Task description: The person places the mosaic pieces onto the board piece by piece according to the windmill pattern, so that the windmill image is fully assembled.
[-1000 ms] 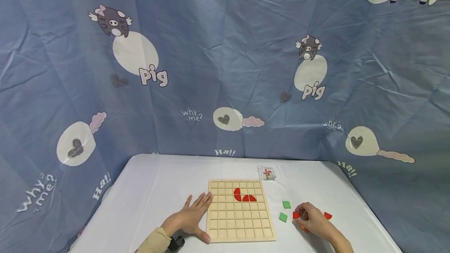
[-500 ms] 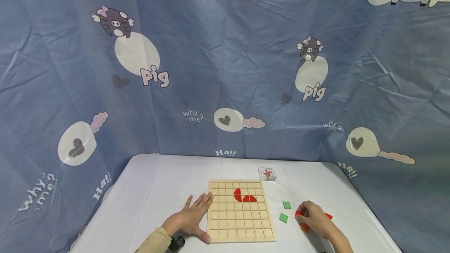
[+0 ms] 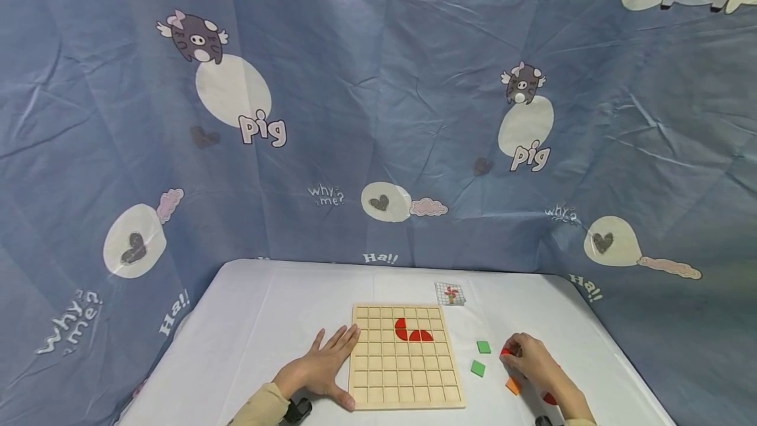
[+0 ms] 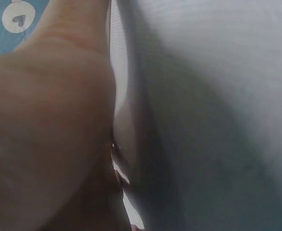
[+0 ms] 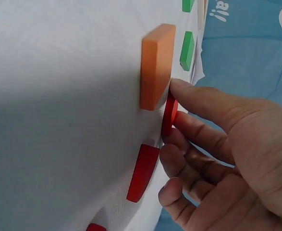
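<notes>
My left hand (image 3: 324, 368) lies flat with spread fingers, its fingertips and thumb at the left edge of the wooden grid board (image 3: 408, 375). In the left wrist view the hand (image 4: 49, 125) shows only close up and dark. My right hand (image 3: 530, 358) pinches a red quarter-round block (image 5: 170, 114) between thumb and fingers, low over the table right of the board. Beside that block in the right wrist view stands an orange block (image 5: 156, 72). Another red block (image 5: 143, 173) lies below the fingers. Red curved pieces (image 3: 401, 330) sit in cells of the board's upper part.
Two green square blocks (image 3: 483, 347) lie between the board and my right hand. A small picture card (image 3: 450, 294) with a gridded red figure lies behind the board. Under my right wrist shows a red block (image 3: 550, 399). A blue curtain (image 3: 331, 117) hangs behind the white table.
My right hand has shifted a little up and right with the red block, uncovering the orange block. My left hand has stayed on the board's edge.
</notes>
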The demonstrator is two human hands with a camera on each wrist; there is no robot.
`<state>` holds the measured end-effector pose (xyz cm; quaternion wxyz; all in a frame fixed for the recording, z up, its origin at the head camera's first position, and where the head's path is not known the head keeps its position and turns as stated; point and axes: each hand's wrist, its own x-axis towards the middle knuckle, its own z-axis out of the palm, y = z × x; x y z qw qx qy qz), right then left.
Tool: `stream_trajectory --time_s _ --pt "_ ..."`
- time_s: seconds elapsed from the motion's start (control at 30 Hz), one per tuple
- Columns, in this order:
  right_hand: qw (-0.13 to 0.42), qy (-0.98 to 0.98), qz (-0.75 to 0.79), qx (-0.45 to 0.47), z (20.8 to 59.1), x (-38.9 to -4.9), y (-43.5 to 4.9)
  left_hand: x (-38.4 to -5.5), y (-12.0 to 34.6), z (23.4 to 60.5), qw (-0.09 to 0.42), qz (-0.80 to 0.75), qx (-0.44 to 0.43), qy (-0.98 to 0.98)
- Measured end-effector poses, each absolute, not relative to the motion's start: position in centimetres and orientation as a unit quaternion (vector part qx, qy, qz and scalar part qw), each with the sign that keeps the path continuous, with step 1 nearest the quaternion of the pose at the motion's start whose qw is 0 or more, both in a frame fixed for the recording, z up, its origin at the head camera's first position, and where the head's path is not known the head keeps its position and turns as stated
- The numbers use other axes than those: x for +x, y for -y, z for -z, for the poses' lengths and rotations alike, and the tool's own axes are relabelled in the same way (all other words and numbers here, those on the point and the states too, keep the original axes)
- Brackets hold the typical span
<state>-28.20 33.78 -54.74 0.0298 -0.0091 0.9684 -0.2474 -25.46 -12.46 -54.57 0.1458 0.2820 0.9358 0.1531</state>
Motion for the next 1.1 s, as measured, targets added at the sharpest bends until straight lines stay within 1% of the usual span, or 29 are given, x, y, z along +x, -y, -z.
stream_trajectory --time_s 0.17,0.63,1.1 --pt "0.034 -0.968 0.248 -0.003 54.44 -28.56 -33.84 -25.43 12.39 54.57 0.143 -0.154 0.282 -0.936" --pt "0.005 -0.97 0.242 -0.011 54.54 -28.89 -33.82 -25.45 12.33 54.62 0.141 -0.151 0.282 -0.937" --pt "0.023 -0.975 0.219 0.035 54.62 -29.15 -33.34 -25.82 12.57 55.17 0.14 -0.151 0.284 -0.936"
